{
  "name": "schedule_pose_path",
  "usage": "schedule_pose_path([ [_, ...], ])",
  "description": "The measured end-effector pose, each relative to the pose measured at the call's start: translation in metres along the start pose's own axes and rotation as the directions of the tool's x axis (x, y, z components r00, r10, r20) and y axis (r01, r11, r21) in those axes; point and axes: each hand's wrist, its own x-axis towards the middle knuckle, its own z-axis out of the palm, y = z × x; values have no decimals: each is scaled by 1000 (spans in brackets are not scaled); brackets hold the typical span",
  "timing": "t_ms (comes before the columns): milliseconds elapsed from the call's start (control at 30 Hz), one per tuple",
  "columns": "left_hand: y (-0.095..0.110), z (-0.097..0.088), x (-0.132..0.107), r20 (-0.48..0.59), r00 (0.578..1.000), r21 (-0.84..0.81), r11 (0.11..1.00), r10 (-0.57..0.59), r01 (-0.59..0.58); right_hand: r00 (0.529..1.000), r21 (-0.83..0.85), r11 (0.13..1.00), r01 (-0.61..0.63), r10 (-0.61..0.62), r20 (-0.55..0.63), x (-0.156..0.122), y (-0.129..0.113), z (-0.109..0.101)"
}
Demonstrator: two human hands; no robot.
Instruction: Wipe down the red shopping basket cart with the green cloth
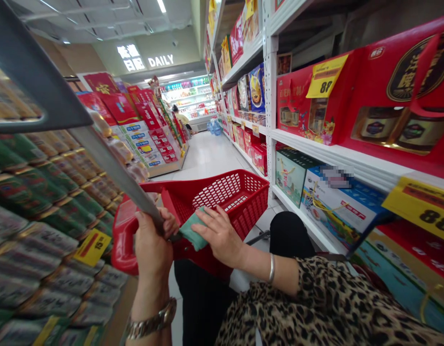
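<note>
My left hand (152,245) is closed around the lower end of a long grey handle (114,168) that slants up to the left. This handle belongs to a red plastic shopping basket (240,194) standing on the floor in front of me. Against the base of the handle, my right hand (218,235) holds a folded green cloth (191,234), fingers laid over it. A watch is on my left wrist and a silver bangle (271,268) on my right. My leopard-print sleeve (315,307) fills the lower right.
Stacked green cans (34,202) with a yellow price tag (92,247) crowd the left. White shelves (351,161) of red gift boxes and blue cartons line the right. The tiled aisle (207,154) runs ahead to a chilled display, where a person (180,117) stands far off.
</note>
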Motion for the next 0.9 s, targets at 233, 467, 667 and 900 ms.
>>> schedule_pose_path([
  [233,-2,2,-5,0,999,6,999,49,-49,983,-62,997,-49,37,-180,14,40,-14],
  [467,-4,1,-6,2,998,28,998,63,-63,998,-6,998,58,-58,-21,1,14,-5],
  [667,-4,2,-6,-1,997,42,996,80,-80,998,-142,988,57,-52,43,-20,3,-4],
  [900,0,4,-6,9,999,-30,998,52,-52,1000,-297,955,14,-8,22,-40,43,11],
])
